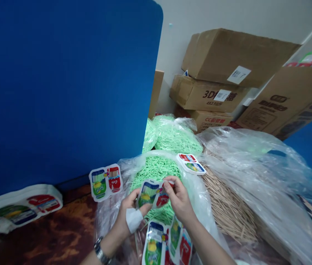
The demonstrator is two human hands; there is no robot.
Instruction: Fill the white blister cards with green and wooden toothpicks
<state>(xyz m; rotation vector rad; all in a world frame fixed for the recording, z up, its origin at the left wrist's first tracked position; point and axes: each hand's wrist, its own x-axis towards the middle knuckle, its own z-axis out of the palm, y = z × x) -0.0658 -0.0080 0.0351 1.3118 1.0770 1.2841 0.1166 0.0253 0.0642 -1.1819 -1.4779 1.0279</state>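
Above a clear bag (200, 198) of green sticks (158, 165), a printed pack (148, 193) is grasped by both hands: the left hand (129, 211) grips its green end, the right hand (179, 200) pinches its red end. Similar packs (153, 244) overlap below. Brown sticks (230, 202) lie to the right; stacked packs (25, 204) occupy the far left.
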